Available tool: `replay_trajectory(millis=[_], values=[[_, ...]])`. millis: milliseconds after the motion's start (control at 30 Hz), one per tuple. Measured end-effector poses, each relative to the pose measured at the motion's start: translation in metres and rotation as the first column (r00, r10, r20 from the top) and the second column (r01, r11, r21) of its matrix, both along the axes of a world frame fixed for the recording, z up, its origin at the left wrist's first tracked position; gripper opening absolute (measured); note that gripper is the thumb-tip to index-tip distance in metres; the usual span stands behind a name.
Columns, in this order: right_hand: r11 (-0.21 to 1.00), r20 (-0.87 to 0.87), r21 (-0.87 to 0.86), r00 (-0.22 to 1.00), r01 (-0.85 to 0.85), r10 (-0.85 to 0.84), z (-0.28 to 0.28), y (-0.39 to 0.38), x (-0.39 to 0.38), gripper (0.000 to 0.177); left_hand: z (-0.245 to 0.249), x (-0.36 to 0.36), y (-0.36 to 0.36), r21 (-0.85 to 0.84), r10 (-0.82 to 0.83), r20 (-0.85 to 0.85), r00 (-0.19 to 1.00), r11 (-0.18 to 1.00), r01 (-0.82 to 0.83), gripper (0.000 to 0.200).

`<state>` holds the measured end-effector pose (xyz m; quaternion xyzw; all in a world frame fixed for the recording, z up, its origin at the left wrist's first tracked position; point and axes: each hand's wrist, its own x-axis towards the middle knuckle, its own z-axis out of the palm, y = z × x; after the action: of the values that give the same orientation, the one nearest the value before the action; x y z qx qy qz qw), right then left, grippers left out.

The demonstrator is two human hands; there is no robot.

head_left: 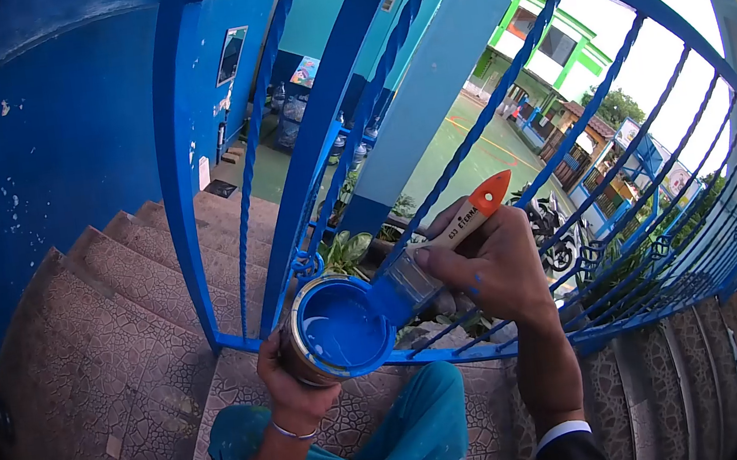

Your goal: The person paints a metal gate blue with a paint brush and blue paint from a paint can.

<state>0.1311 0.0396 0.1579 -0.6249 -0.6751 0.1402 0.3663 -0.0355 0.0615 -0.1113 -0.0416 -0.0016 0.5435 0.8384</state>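
Observation:
My left hand [294,395] is closed around a paint can [311,364], gripping it from below and the left. Blue paint [339,325] fills the lidless can, which tilts a little toward me. In my right hand [501,260] is a paintbrush [454,236] with a pale handle and an orange tip. Its blue-coated bristles [387,303] rest at the can's right rim. Blue smears mark the fingers of that hand. Just beyond both hands stands a blue metal railing [330,106] with twisted bars.
Patterned stone steps [125,343] descend on the left beside a chipped blue wall [57,167]. More steps [672,377] lie to the right. Past the railing are plants [346,256], a motorcycle [559,248] and a green court [479,152]. My legs [394,438] are below the can.

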Motion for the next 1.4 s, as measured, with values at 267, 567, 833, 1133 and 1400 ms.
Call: replay_trajectory(millis=[267, 567, 833, 1133, 1400], values=[[0.751, 0.252, 0.217, 0.779, -0.624, 0.574, -0.007, -0.014, 0.019, 0.022, 0.0, 0.001, 0.002, -0.017, 0.022, 0.013, 1.0, 1.0, -0.022, 0.056], [0.813, 0.323, 0.315, 0.86, -0.491, 0.395, -0.031, -0.088, 0.048, 0.024, -0.011, -0.003, 0.005, -0.064, 0.028, 0.087, 0.996, 0.998, -0.022, 0.053], [0.946, 0.671, 0.29, 0.736, -0.142, -0.095, -0.149, -0.12, 0.057, 0.044, 0.005, -0.011, 0.008, -0.082, 0.089, 0.087, 0.992, 0.993, -0.082, 0.052], [0.846, 0.556, 0.528, 0.784, -0.076, -0.277, -0.216, -0.057, 0.075, 0.036, -0.006, -0.017, 0.01, -0.028, 0.152, 0.044, 0.987, 0.988, -0.151, 0.056], [0.687, 0.371, 0.726, 0.835, 0.012, -0.407, -0.209, -0.05, 0.084, 0.025, -0.006, -0.019, 0.01, -0.035, 0.126, 0.025, 0.992, 0.992, -0.125, 0.054]])
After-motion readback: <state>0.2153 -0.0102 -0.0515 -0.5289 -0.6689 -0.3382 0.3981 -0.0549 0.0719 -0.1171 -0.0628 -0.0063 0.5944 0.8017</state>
